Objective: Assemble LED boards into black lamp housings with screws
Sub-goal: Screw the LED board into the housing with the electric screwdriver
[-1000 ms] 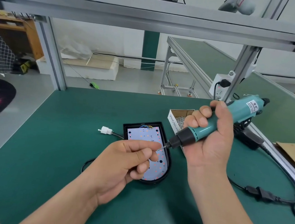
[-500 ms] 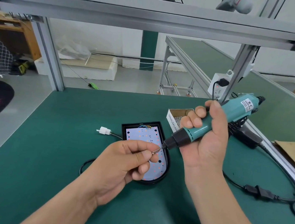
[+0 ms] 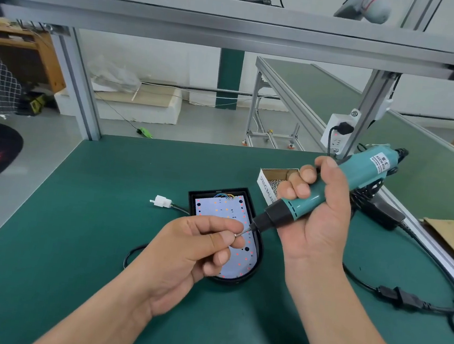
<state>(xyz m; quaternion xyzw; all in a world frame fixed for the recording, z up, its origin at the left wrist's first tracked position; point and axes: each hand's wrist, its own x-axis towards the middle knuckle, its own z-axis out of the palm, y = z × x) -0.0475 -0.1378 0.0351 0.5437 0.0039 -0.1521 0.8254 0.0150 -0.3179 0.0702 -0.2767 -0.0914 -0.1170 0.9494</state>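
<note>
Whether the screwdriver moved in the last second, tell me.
Yes, slightly: the screwdriver has shifted left, toward the black housing, and the right hand now covers more of the screw box.

Green bench (image 3: 78, 210); black housing (image 3: 257, 257) holding white LED board (image 3: 217, 207) dotted red and orange; teal screwdriver (image 3: 341, 183) with black nose; white connector (image 3: 161, 201).

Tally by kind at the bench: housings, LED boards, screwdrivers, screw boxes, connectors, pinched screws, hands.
Black lamp housing: 1
LED board: 1
Screwdriver: 1
Screw box: 1
White connector: 1
Pinched screw: 1
Hands: 2 (left hand, right hand)
Total: 8
</note>
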